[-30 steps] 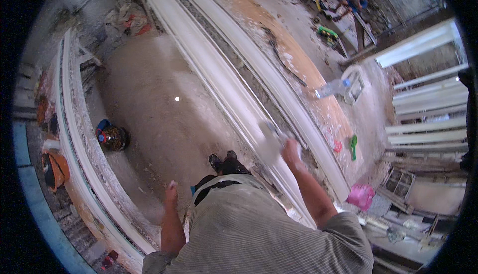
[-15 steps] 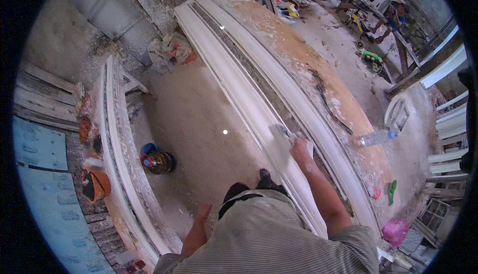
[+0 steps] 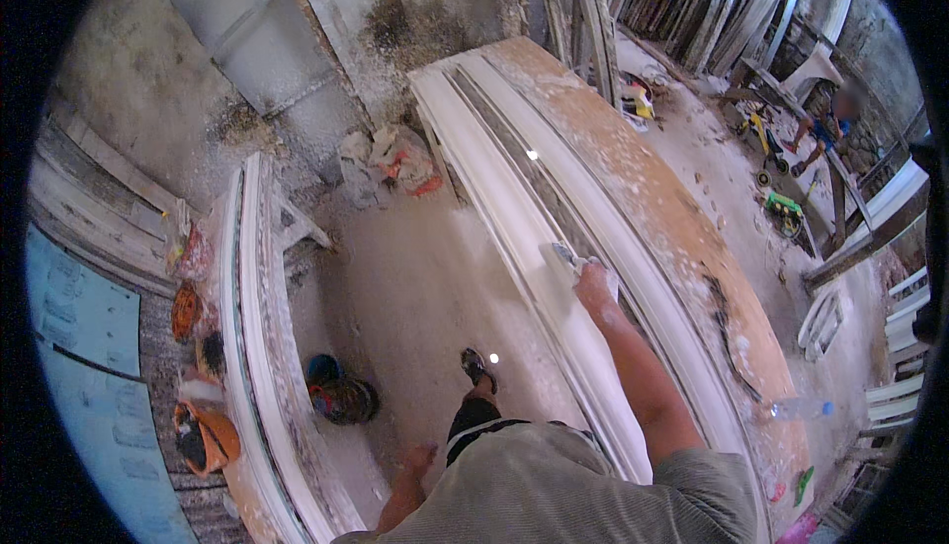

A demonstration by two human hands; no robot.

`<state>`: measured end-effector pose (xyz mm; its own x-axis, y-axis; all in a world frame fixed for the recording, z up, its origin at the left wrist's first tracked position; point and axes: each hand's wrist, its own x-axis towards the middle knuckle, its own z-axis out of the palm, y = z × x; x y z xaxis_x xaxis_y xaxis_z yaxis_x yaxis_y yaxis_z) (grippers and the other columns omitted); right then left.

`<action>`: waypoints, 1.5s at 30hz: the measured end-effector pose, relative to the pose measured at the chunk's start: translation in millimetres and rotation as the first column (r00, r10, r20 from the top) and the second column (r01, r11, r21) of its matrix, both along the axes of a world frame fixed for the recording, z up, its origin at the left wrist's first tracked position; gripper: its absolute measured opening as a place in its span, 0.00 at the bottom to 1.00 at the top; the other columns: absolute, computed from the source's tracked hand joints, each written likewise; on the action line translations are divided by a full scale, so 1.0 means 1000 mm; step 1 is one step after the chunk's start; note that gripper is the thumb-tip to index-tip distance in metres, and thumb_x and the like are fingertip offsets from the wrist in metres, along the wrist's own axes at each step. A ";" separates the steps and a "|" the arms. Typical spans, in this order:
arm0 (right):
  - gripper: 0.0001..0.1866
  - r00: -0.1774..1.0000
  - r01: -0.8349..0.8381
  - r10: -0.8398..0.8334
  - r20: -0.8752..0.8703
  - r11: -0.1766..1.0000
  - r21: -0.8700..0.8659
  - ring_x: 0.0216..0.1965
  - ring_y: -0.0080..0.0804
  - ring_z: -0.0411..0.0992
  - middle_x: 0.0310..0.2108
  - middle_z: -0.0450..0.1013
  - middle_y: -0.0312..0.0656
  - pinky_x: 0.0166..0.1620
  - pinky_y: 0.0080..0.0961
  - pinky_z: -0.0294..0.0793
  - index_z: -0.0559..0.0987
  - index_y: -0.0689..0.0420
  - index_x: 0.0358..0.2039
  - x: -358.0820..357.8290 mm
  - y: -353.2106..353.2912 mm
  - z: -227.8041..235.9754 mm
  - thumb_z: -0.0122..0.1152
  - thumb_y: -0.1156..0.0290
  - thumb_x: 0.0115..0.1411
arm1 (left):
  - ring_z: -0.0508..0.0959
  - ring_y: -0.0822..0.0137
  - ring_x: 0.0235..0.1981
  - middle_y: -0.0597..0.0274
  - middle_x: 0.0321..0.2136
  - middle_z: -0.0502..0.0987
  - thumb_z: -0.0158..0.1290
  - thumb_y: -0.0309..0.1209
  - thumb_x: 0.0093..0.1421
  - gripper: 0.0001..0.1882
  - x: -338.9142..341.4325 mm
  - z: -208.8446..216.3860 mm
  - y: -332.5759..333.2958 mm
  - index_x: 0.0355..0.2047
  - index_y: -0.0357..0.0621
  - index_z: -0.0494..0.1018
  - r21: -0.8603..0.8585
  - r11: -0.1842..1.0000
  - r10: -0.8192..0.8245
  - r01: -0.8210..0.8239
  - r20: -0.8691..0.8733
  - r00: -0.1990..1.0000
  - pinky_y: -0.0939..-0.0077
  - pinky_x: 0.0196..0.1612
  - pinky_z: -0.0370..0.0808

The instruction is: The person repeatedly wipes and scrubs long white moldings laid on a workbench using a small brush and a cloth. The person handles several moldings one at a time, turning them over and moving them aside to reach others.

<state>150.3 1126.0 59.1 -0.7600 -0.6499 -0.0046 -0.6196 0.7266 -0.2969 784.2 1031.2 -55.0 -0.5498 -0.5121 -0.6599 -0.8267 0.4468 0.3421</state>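
My right hand (image 3: 596, 287) is closed round what looks like a small flat brush (image 3: 566, 253). Its pale tip rests on a long white moulded strip (image 3: 514, 218) on the bench. White residue coats the fingers. A second white strip (image 3: 603, 208) runs alongside, past a dark grey groove. My left hand (image 3: 420, 457) hangs low beside my body over the floor, loosely open, with nothing visible in it. My foot (image 3: 479, 366) is stepping forward between the two benches.
A narrow bench (image 3: 259, 346) stands left, with an orange bucket (image 3: 219, 442) beyond it. A dark round container (image 3: 346, 401) sits on the floor. On the right bench's wooden edge lie a plastic bottle (image 3: 796, 409) and dark cord (image 3: 722, 317). Another person (image 3: 825, 134) is far right.
I have moved forward along the bench, and my right hand has carried the brush farther along the white strip. The bottle now lies farther behind my hand. My left hand still hangs low.
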 end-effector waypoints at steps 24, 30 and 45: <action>0.07 0.816 -0.140 0.226 -0.532 0.970 0.197 0.37 0.40 0.71 0.30 0.72 0.44 0.37 0.42 0.70 0.79 0.57 0.32 -0.297 -0.609 -0.044 0.55 0.72 0.53 | 0.78 0.63 0.40 0.58 0.46 0.79 0.50 0.42 0.64 0.21 -0.292 -0.034 -0.556 0.52 0.43 0.71 0.484 0.632 0.753 -0.605 -0.198 0.627 0.68 0.41 0.75; 0.09 0.988 -0.051 0.060 -0.144 0.997 0.065 0.36 0.47 0.78 0.34 0.78 0.48 0.38 0.42 0.78 0.81 0.56 0.31 -0.360 -0.731 -0.010 0.59 0.68 0.51 | 0.78 0.61 0.41 0.59 0.45 0.79 0.49 0.43 0.64 0.20 -0.344 0.001 -0.682 0.50 0.43 0.74 0.626 0.447 0.799 -0.639 0.043 0.600 0.66 0.42 0.75; 0.08 0.998 -0.035 0.043 0.034 0.975 -0.221 0.32 0.59 0.75 0.28 0.75 0.58 0.39 0.49 0.75 0.78 0.66 0.27 -0.449 -0.903 -0.028 0.54 0.74 0.51 | 0.76 0.65 0.35 0.58 0.35 0.79 0.47 0.47 0.62 0.21 -0.556 -0.066 -0.971 0.40 0.44 0.79 -0.002 0.954 -0.226 0.298 -0.660 0.717 0.65 0.38 0.73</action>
